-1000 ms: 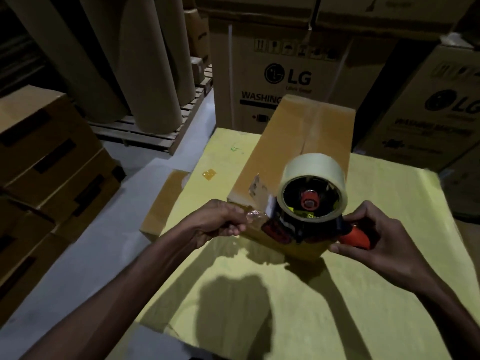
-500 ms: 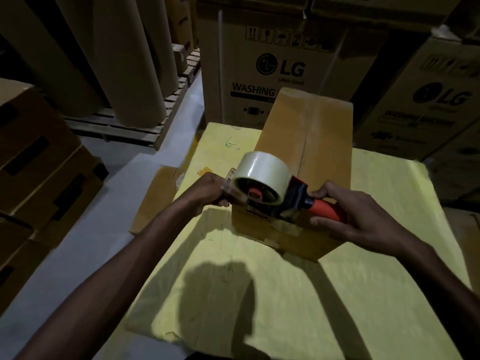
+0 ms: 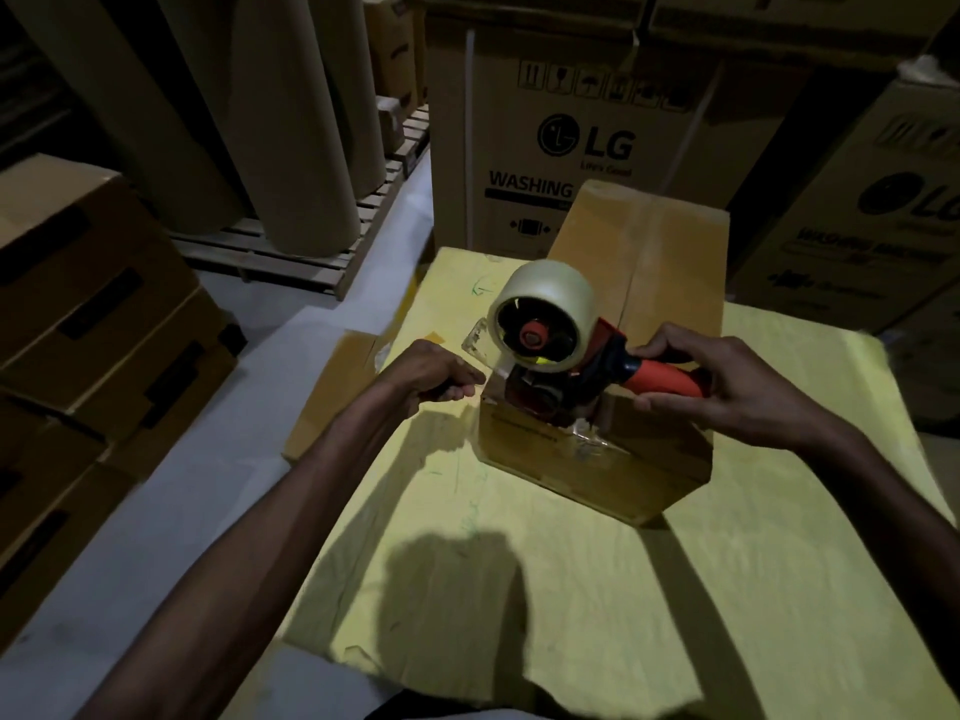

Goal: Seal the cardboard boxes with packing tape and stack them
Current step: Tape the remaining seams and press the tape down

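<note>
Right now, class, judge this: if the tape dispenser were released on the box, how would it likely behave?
The tape dispenser looks top-heavy: its big roll sits above a narrow base, so it would probably tip on the cardboard box. Its frame and orange handle look rigid, not floppy. The round roll might let it roll once toppled.

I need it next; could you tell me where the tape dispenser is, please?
Centre of the head view: the tape dispenser rests on the cardboard box, near end, handle gripped by the right hand.
</note>
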`<act>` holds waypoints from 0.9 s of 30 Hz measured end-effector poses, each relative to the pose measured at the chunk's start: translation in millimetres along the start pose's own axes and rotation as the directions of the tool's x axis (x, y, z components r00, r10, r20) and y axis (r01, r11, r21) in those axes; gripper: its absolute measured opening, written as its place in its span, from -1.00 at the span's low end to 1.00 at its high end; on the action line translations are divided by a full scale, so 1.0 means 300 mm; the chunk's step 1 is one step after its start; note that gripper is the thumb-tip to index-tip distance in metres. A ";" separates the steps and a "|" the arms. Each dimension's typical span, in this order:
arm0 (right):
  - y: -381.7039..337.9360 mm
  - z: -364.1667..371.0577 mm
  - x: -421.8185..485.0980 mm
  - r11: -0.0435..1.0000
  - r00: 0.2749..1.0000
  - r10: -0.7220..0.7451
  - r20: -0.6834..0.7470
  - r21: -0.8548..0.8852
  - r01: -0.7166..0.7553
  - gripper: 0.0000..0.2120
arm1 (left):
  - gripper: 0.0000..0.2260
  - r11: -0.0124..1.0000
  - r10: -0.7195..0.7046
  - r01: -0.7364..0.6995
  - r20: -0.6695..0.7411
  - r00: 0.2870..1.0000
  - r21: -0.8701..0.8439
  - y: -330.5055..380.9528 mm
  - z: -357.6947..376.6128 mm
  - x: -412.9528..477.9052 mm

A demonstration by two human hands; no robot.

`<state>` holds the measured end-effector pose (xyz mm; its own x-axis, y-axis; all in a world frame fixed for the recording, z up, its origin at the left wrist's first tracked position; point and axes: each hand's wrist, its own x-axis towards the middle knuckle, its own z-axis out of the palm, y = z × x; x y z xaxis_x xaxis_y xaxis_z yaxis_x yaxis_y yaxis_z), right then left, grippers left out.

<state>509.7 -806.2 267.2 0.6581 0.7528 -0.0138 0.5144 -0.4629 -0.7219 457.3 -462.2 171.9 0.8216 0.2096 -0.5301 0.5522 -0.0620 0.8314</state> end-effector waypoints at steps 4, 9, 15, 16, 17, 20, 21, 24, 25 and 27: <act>0.009 -0.048 -0.050 1.000 1.000 -0.005 0.012 -0.018 0.005 -0.66 | -0.90 1.000 -0.015 0.015 -0.038 0.999 0.002 -0.034 -0.082 0.022; 0.048 -0.046 -0.072 1.000 1.000 -0.012 -0.001 -0.023 0.012 -0.66 | -0.89 1.000 0.029 -0.029 -0.025 0.999 -0.013 -0.052 -0.057 0.035; 0.066 -0.029 -0.095 1.000 0.999 -0.015 -0.028 -0.028 0.014 -0.62 | -0.81 0.989 0.089 -0.093 -0.038 0.995 -0.115 -0.107 -0.022 0.037; 0.070 -0.024 -0.099 1.000 1.000 -0.011 -0.029 -0.022 0.011 -0.63 | -0.81 0.986 0.116 -0.121 -0.053 0.992 -0.116 -0.115 -0.016 0.035; 0.074 -0.019 -0.103 1.000 1.000 -0.010 -0.028 -0.013 0.010 -0.63 | -0.81 0.982 0.148 -0.155 -0.066 0.987 -0.107 -0.123 -0.009 0.031; 0.070 -0.006 -0.114 1.000 1.000 -0.009 -0.024 0.014 0.010 -0.57 | -0.79 0.968 0.222 -0.231 -0.099 0.970 -0.097 -0.152 0.009 0.019; 0.071 -0.002 -0.118 1.000 1.000 -0.008 -0.024 0.018 0.008 -0.57 | -0.78 0.966 0.226 -0.237 -0.106 0.968 -0.107 -0.161 0.014 0.017; 0.078 0.006 -0.125 1.000 0.999 0.004 -0.032 0.030 -0.003 -0.59 | -0.77 0.965 0.216 -0.229 -0.114 0.970 -0.125 -0.179 0.032 0.009; 0.079 0.008 -0.126 0.999 0.999 0.007 -0.034 0.033 -0.006 -0.60 | -0.76 0.965 0.211 -0.225 -0.115 0.971 -0.132 -0.182 0.035 0.009; 0.082 0.011 -0.125 0.999 0.999 0.013 -0.034 0.030 -0.012 -0.63 | -0.76 0.964 0.202 -0.220 -0.124 0.971 -0.149 -0.183 0.037 0.009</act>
<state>495.7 -844.2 247.7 0.6827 0.7307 0.0004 0.4898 -0.4572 -0.7423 430.9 -469.2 123.1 0.8923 0.3120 -0.3262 0.3309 0.0394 0.9428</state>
